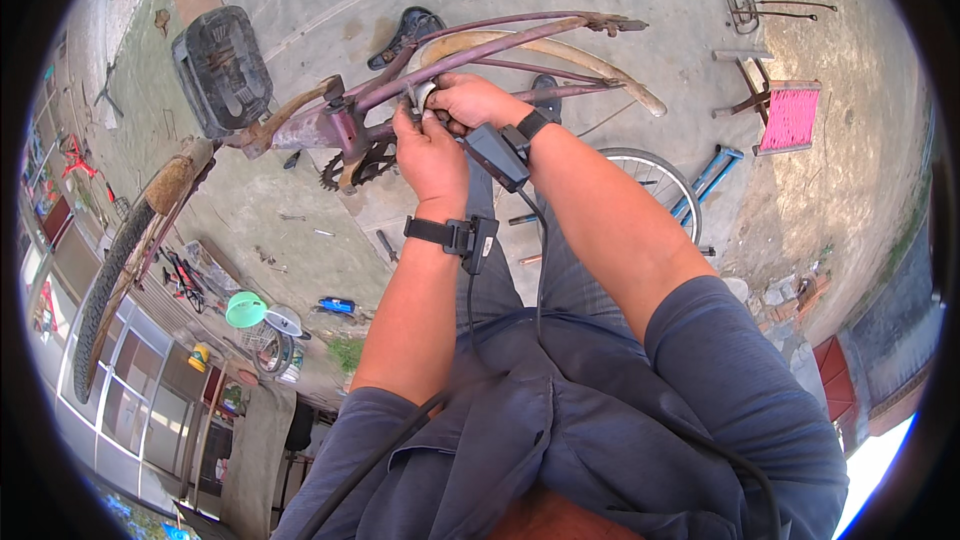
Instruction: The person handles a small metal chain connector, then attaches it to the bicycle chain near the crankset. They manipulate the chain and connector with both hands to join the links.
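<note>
A worn maroon bicycle frame point(470, 55) lies across the concrete in front of me. Close to its crank end, my left hand point(432, 158) has its fingers closed on a small silvery curved part point(424, 94), thumb upward. My right hand point(472, 100) grips the same part from the other side, fingers curled. Its lower portion is hidden by my fingers, so I cannot tell whether it is fixed to the frame. A dark toothed chainring point(372, 164) sits just left of my left hand. Behind the hands runs a rusty tan mudguard point(560, 44).
At far left are the bicycle's front tyre point(100, 285) and black saddle point(224, 70). A loose wheel point(680, 185) and blue tubing point(715, 172) lie right of my legs, with a pink-seated stool point(790, 117) beyond. Cables hang from boxes strapped on both wrists.
</note>
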